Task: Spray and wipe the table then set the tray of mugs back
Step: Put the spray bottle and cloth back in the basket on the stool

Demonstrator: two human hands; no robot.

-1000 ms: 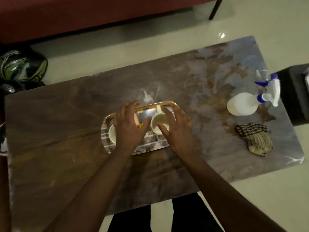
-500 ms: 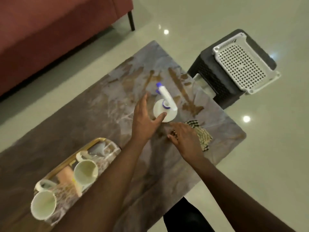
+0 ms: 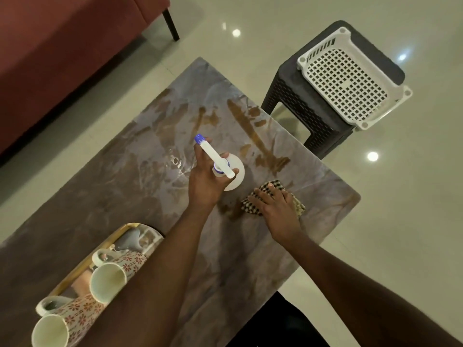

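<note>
A white spray bottle (image 3: pixel 235 177) with a blue nozzle stands near the right end of the marbled brown table (image 3: pixel 140 171), and my left hand (image 3: pixel 206 180) is wrapped around its neck. Just right of it lies a checked cloth (image 3: pixel 274 187); my right hand (image 3: pixel 276 209) rests flat on top of it with fingers spread. At the lower left, a gold-rimmed tray (image 3: pixel 130 227) holds two white mugs with red flower patterns (image 3: pixel 107 281) (image 3: pixel 50 330), partly hidden by my left forearm.
A dark wicker stool (image 3: pixel 298 106) stands off the table's right end with a white perforated basket (image 3: pixel 348 76) on top. A red sofa (image 3: pixel 50 46) runs along the far side. Glossy cream floor tiles (image 3: pixel 400 196) surround the table.
Both hands left the tray and my view swung right. My left hand went from reaching to closing on the spray bottle; my right hand settled onto the cloth.
</note>
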